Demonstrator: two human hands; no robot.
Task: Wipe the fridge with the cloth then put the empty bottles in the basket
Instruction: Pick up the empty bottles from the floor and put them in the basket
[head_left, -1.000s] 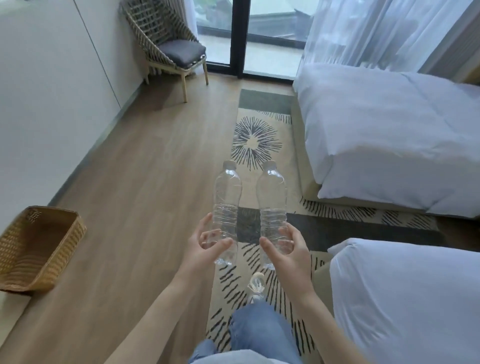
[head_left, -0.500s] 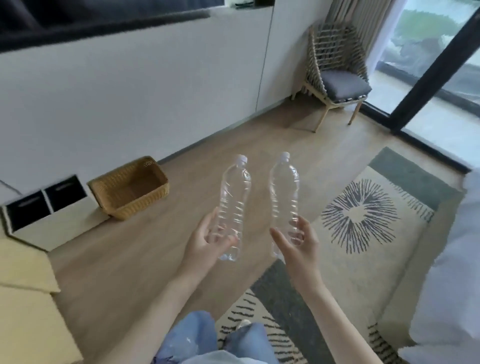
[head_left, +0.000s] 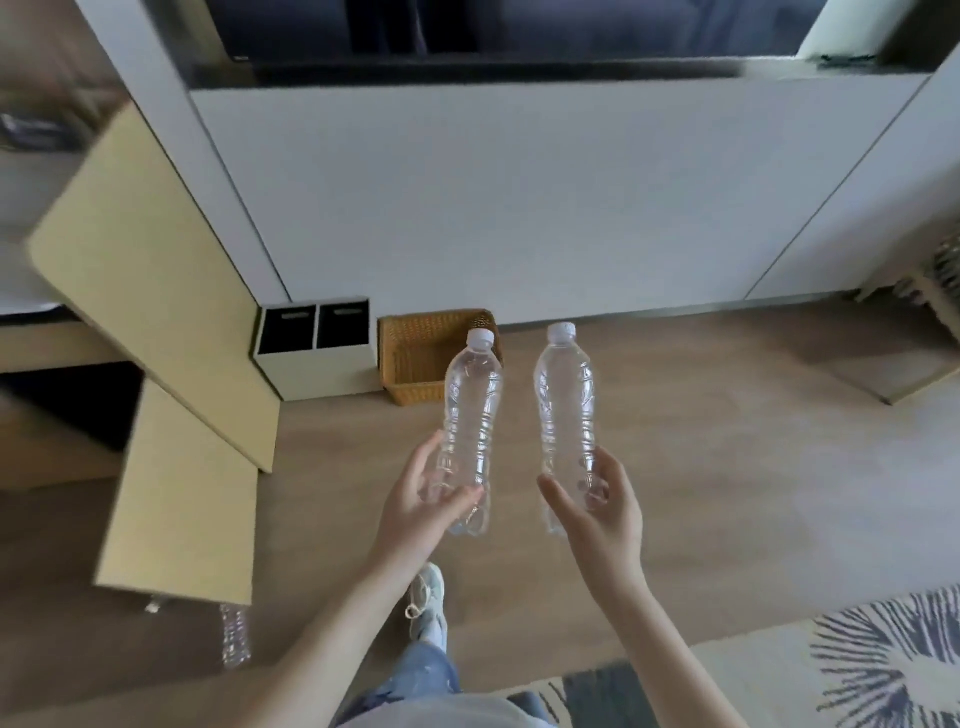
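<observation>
My left hand grips the lower part of an empty clear bottle with a white cap, held upright. In my right hand a second empty clear bottle stands upright, about a hand's width to the right of the first. The woven wicker basket sits on the floor against the white wall, straight ahead and partly hidden behind the left bottle. A third clear bottle lies on the floor at the lower left, under an open door. No cloth is in sight.
Two open beige cabinet doors swing out at the left. A white box with two dark bins stands just left of the basket. A patterned rug lies at the lower right, and a chair edge shows at the far right.
The view has swung left from the beds and window to the white wall. The basket has come from the left side to straight ahead. Both hands still hold their bottles upright.
</observation>
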